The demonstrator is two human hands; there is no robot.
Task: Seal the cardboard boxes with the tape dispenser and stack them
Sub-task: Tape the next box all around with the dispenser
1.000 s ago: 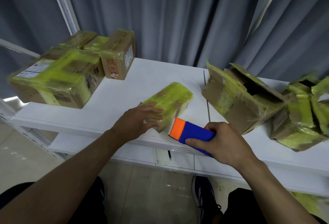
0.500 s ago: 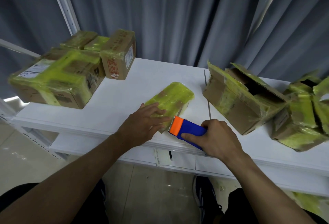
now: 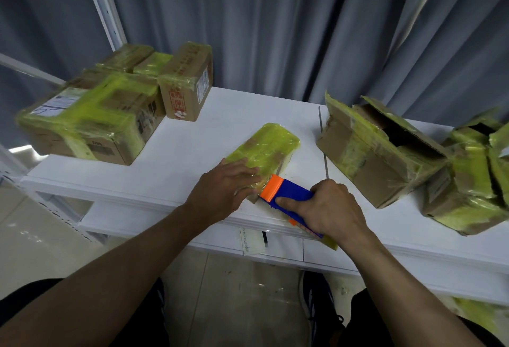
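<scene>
A small flat box point(image 3: 268, 144) wrapped in yellow-green tape lies near the front edge of the white table point(image 3: 192, 153). My left hand point(image 3: 224, 189) presses flat on its near end, fingers spread. My right hand point(image 3: 327, 209) grips the blue tape dispenser point(image 3: 292, 196); its orange toothed head touches the box's near corner, right by my left fingertips. A strip of yellow tape hangs below my right hand.
Several taped boxes point(image 3: 91, 123) are stacked at the left of the table, one upright box point(image 3: 186, 89) behind them. An open box with raised flaps point(image 3: 377, 153) and another taped box point(image 3: 473, 181) sit at the right. Grey curtains hang behind.
My right hand has brought the dispenser forward and left until its orange head meets the small box. My left hand stayed on the box, shifting slightly.
</scene>
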